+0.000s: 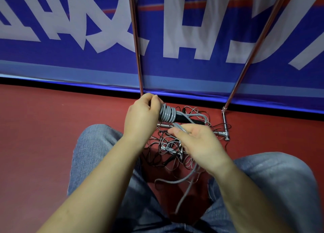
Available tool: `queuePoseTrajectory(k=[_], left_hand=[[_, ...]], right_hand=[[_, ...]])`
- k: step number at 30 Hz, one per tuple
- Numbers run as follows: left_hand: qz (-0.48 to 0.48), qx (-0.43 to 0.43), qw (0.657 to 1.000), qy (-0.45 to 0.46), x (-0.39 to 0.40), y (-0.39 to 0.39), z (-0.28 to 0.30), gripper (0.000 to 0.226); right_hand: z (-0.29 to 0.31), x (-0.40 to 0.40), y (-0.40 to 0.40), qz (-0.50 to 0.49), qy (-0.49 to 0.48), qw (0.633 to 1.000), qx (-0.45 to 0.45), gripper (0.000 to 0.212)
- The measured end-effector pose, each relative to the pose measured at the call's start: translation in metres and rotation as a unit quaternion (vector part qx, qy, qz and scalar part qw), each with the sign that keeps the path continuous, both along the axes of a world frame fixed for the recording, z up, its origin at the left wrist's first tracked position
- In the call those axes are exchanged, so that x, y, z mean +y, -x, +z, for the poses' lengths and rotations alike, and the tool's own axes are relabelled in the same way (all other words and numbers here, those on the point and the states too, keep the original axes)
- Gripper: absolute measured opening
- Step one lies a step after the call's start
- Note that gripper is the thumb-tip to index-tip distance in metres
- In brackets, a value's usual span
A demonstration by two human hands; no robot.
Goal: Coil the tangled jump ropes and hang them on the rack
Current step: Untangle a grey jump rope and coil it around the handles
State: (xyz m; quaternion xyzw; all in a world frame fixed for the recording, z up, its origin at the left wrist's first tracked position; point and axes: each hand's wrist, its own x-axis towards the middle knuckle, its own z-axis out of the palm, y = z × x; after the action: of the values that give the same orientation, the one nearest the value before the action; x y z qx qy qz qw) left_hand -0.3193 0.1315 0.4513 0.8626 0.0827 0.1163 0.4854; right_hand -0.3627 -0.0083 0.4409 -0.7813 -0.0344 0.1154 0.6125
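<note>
My left hand (142, 115) is clamped around one end of the black handles (185, 119), fingers curled tight, and the grey rope (168, 113) already sits in a stack of close turns just right of my knuckles. The handles' long axis runs roughly left to right across my view, free end pointing right and a little down toward the rack's foot bar (225, 125). My right hand (198, 141) lies palm up just below and to the right of that bundle, thumb and forefinger pinching the rope's running length where it leaves the coil; the other fingers are loosely spread. From that pinch the rope drops back toward me, passing under my wrist and trailing slack over the red floor (52, 127) between my knees. The right hand is the nearer one to the free part of the handles, so I judge the next turn must go up and over that axis, just right of the last turn. The tangled pile (168, 152) of thinner ropes lies on the floor beneath both hands, touching the rack's base. The rack's uprights (136, 39) rise ahead; nothing that I can see hangs there.
</note>
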Motion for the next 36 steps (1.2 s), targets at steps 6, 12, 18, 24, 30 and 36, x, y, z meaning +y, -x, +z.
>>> queuePoseTrajectory(k=[6, 12, 18, 24, 30, 36], left_hand=[[-0.029, 0.033, 0.997, -0.071, 0.015, -0.002, -0.003, 0.028], [-0.143, 0.033, 0.989, -0.019, 0.016, 0.002, -0.004, 0.029], [-0.243, 0.020, 0.966, 0.088, 0.015, 0.005, 0.014, 0.028], [-0.252, 0.024, 0.953, 0.166, 0.006, 0.014, 0.024, 0.031], [-0.238, 0.029, 0.943, 0.230, 0.002, 0.019, 0.030, 0.032], [-0.171, 0.023, 0.950, 0.262, -0.001, 0.017, 0.026, 0.035]], right_hand=[[0.020, -0.022, -0.007, -0.016, 0.048, 0.993, -0.106, 0.009], [0.021, -0.032, -0.015, -0.058, 0.078, 0.986, -0.139, 0.014], [0.021, -0.034, -0.014, -0.039, 0.040, 0.998, -0.039, 0.023], [0.014, -0.035, -0.013, -0.001, -0.171, 0.976, 0.134, 0.022], [0.010, -0.026, -0.006, -0.054, -0.334, 0.917, 0.209, 0.014], [-0.001, -0.009, -0.005, -0.084, -0.235, 0.967, 0.045, 0.021]])
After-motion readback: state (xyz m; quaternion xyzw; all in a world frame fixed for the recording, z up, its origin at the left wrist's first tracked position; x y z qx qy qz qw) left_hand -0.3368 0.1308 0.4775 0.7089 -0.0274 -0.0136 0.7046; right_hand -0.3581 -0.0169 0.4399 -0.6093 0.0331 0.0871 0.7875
